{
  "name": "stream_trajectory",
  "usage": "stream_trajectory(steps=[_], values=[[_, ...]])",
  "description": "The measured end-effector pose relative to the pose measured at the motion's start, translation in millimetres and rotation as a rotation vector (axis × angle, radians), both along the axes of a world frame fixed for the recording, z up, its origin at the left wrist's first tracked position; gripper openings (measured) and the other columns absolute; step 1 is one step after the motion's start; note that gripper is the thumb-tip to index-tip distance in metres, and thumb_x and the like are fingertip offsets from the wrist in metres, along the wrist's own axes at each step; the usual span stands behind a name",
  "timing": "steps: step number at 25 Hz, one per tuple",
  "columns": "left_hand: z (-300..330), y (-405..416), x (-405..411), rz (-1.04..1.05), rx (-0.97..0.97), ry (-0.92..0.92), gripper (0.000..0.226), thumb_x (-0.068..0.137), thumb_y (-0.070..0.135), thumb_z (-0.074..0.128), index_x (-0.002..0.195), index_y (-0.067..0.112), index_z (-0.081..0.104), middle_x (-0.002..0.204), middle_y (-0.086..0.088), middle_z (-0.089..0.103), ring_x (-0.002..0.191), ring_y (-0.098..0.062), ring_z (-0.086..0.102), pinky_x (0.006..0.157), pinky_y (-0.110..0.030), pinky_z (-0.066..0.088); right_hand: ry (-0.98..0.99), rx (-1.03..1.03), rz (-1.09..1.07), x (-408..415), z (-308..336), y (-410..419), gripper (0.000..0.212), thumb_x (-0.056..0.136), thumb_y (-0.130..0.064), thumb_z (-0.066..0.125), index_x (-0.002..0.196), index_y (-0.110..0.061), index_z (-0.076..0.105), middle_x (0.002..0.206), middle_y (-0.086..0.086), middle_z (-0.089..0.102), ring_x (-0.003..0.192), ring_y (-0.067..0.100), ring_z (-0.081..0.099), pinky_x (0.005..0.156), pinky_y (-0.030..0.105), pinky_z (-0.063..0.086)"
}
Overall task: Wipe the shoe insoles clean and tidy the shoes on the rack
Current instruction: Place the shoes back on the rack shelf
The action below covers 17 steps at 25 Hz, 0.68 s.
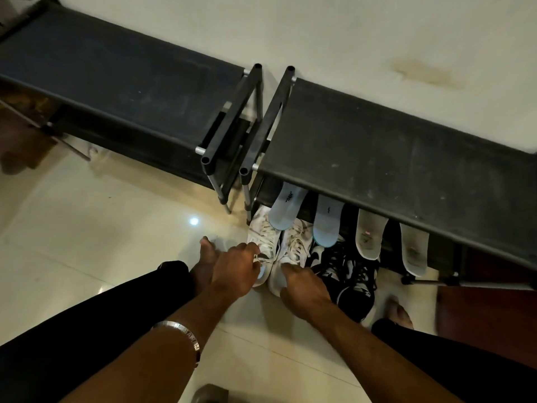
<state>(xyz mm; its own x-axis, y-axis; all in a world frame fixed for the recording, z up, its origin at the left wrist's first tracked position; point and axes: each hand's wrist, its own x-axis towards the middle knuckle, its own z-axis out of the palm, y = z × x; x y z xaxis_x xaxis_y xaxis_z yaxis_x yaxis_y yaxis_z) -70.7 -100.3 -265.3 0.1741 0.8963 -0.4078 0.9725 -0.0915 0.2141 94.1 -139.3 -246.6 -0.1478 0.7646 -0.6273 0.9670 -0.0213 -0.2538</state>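
Observation:
Two white sneakers stand side by side on the floor in front of the right shoe rack (pixel 392 146). My left hand (pixel 235 267) grips the left white sneaker (pixel 263 237) at its laces and opening. My right hand (pixel 302 289) holds the heel end of the right white sneaker (pixel 296 244). A pair of black-and-white sneakers (pixel 348 271) sits just to the right. Two light-blue insoles (pixel 286 206) (pixel 327 225) and two whitish insoles (pixel 369 234) (pixel 414 248) lean against the rack's edge.
A second black shoe rack (pixel 116 80) stands to the left, close beside the right one, both against a pale wall. The floor is glossy light tile (pixel 116 228). My bare feet (pixel 207 257) and dark trouser legs flank the shoes. A metal bangle is on my left wrist.

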Motion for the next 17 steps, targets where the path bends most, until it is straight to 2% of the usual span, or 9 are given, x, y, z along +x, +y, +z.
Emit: stream_trajectory(steps=[2,5,8,11,14,16,17], values=[[-15,2,2,0.007,-0.041,-0.014,0.029,0.095,0.036,0.053,0.123,0.027,0.056,0.118,0.002,0.066,0.106,-0.020,0.064,0.102,-0.043,0.035,0.022,-0.028,-0.031,-4,-19,0,0.045,0.085,-0.013,0.050,0.130,-0.008,0.049,0.130,0.015,0.054,0.115,0.036,0.054,0.091,0.037,0.049],[-43,7,0,0.047,-0.114,-0.066,0.031,0.092,0.036,0.055,0.120,0.021,0.056,0.115,-0.005,0.066,0.101,-0.026,0.064,0.093,-0.040,0.045,0.025,-0.053,-0.068,-10,-48,1,0.034,0.083,-0.016,0.051,0.116,-0.009,0.057,0.122,0.014,0.060,0.110,0.034,0.057,0.089,0.036,0.051],[-62,12,-2,0.103,-0.142,-0.075,0.040,0.093,0.040,0.053,0.124,0.015,0.053,0.120,-0.009,0.062,0.106,-0.029,0.061,0.092,-0.037,0.043,0.021,-0.079,-0.155,-15,-74,4,0.030,0.082,-0.016,0.052,0.111,-0.009,0.060,0.118,0.013,0.063,0.109,0.032,0.059,0.087,0.032,0.050],[-74,16,0,0.120,-0.146,-0.062,0.046,0.094,0.043,0.052,0.129,0.014,0.050,0.124,-0.009,0.059,0.111,-0.028,0.060,0.098,-0.038,0.038,0.040,-0.031,-0.262,-16,-94,7,0.032,0.085,-0.021,0.054,0.113,-0.008,0.059,0.116,0.013,0.064,0.106,0.030,0.063,0.085,0.030,0.050],[-90,20,1,0.104,-0.194,-0.064,0.045,0.093,0.042,0.051,0.128,0.014,0.049,0.123,-0.011,0.059,0.108,-0.028,0.061,0.092,-0.037,0.048,0.095,-0.010,-0.342,-21,-118,7,0.039,0.087,-0.034,0.049,0.114,-0.007,0.059,0.113,0.015,0.064,0.105,0.033,0.063,0.085,0.035,0.050],[-94,20,3,0.101,-0.147,-0.048,0.046,0.092,0.045,0.042,0.124,0.012,0.049,0.118,-0.011,0.059,0.103,-0.027,0.062,0.085,-0.036,0.051,0.120,-0.016,-0.415,-26,-125,8,0.046,0.087,-0.034,0.053,0.124,-0.007,0.056,0.121,0.014,0.062,0.112,0.032,0.061,0.089,0.036,0.051],[-92,18,4,0.110,-0.099,-0.055,0.053,0.090,0.049,0.031,0.121,0.010,0.050,0.114,-0.012,0.060,0.099,-0.027,0.062,0.081,-0.035,0.050,0.119,-0.020,-0.445,-28,-127,8,0.047,0.087,-0.031,0.056,0.128,-0.008,0.054,0.124,0.013,0.060,0.115,0.031,0.059,0.090,0.035,0.051]])
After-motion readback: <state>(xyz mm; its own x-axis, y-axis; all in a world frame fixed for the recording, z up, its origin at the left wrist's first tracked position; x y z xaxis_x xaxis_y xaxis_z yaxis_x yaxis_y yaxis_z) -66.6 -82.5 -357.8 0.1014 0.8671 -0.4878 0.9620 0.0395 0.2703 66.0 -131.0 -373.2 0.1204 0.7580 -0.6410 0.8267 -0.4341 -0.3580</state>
